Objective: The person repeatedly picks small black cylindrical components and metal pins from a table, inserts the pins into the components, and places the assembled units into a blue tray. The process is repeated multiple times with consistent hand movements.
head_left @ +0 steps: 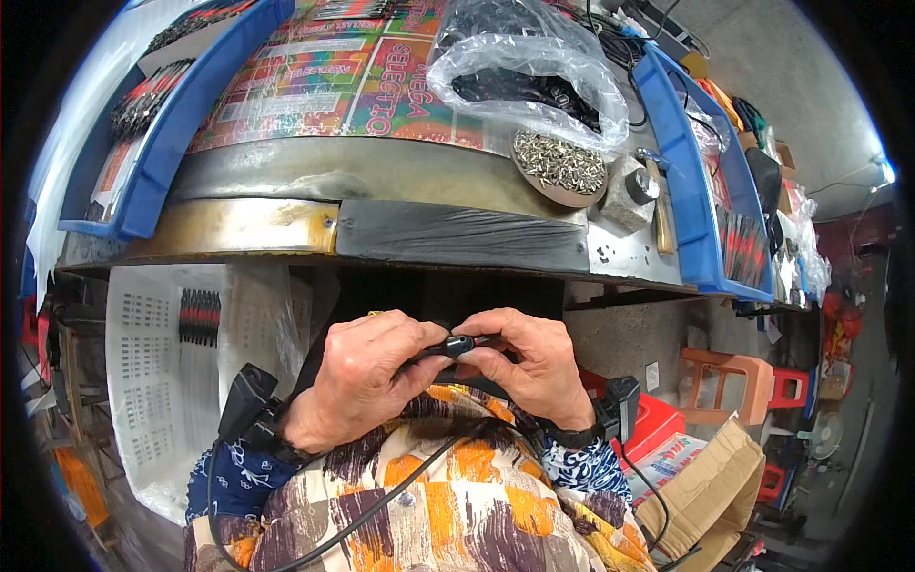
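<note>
My left hand (367, 372) and my right hand (529, 357) meet in front of my chest, just below the workbench edge (457, 238). Between their fingertips they pinch a small black part (457, 345) with a thin black strap or cord running left under my left fingers. Both hands grip it from opposite sides. Black sensor units are strapped to both wrists, with cables running down over my patterned clothing.
On the bench sit a round dish of small metal pieces (560, 164), a clear plastic bag of black parts (534, 71), a metal block with a hammer (640, 191), and blue trays (696, 181) left and right. A cardboard box (710, 486) and red stools stand at lower right.
</note>
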The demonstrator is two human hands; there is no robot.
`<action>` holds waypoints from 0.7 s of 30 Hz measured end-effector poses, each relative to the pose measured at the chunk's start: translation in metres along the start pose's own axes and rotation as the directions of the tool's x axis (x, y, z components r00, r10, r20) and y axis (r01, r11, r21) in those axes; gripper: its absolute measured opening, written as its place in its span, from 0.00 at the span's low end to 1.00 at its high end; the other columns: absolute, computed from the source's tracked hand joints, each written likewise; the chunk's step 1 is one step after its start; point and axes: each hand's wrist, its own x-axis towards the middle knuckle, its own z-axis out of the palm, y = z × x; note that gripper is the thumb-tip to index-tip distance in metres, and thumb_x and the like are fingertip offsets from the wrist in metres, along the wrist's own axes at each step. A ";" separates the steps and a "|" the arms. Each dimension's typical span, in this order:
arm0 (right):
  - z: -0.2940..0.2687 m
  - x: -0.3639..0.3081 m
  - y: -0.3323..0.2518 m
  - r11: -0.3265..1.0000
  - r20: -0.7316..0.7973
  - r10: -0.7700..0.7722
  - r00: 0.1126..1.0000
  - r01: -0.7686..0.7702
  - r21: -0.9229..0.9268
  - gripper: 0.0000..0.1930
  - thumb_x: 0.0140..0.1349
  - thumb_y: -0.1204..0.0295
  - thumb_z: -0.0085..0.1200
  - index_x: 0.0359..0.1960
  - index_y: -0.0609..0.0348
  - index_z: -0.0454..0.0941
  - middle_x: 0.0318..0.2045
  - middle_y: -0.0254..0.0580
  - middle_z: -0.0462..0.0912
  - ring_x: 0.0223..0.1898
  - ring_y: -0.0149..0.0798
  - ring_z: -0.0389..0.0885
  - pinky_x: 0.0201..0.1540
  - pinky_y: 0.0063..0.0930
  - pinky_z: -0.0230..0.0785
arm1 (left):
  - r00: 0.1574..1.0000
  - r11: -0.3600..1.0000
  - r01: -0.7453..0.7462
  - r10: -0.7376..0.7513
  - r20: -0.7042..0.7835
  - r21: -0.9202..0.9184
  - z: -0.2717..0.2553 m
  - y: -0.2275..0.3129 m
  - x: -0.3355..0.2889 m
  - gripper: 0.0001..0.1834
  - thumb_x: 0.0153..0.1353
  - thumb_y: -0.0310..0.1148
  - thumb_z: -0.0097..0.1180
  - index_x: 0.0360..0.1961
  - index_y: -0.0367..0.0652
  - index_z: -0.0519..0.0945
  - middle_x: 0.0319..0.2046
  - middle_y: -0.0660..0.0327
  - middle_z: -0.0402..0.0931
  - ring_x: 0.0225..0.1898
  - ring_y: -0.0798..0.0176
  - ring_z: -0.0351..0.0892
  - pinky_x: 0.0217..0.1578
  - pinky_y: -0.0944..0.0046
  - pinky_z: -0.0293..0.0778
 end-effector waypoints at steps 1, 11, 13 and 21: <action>0.002 -0.001 0.002 1.000 -0.012 -0.010 1.000 0.010 -0.025 0.11 0.63 0.76 0.60 0.44 0.69 0.79 0.36 0.45 0.85 0.33 0.36 0.89 0.34 0.21 0.80 | 1.000 1.000 0.001 -0.001 -0.005 0.001 0.001 -0.001 -0.001 0.13 0.46 0.24 0.70 0.34 0.37 0.81 0.25 0.56 0.78 0.24 0.54 0.79 0.24 0.61 0.74; 0.007 -0.004 0.012 0.995 -0.033 -0.058 0.998 0.055 -0.086 0.09 0.63 0.74 0.61 0.43 0.66 0.81 0.31 0.43 0.86 0.30 0.34 0.89 0.31 0.21 0.79 | 1.000 1.000 -0.012 0.013 -0.025 0.013 0.007 -0.006 -0.007 0.13 0.45 0.23 0.69 0.34 0.37 0.81 0.25 0.56 0.77 0.24 0.54 0.79 0.25 0.61 0.74; 0.006 -0.003 0.014 0.991 -0.026 -0.084 0.996 0.080 -0.107 0.09 0.63 0.74 0.61 0.42 0.66 0.81 0.31 0.42 0.87 0.30 0.34 0.89 0.31 0.21 0.79 | 0.999 0.999 -0.029 0.029 -0.024 0.019 0.008 -0.007 -0.007 0.13 0.45 0.23 0.69 0.34 0.36 0.81 0.25 0.56 0.77 0.24 0.54 0.78 0.25 0.61 0.74; 0.006 -0.004 0.018 0.997 0.001 -0.068 0.998 0.068 -0.042 0.09 0.63 0.74 0.62 0.42 0.66 0.81 0.30 0.43 0.87 0.30 0.34 0.89 0.31 0.21 0.79 | 0.999 0.999 -0.051 0.051 0.009 -0.010 0.009 -0.012 -0.008 0.14 0.42 0.19 0.68 0.33 0.36 0.81 0.24 0.55 0.78 0.24 0.52 0.79 0.24 0.60 0.73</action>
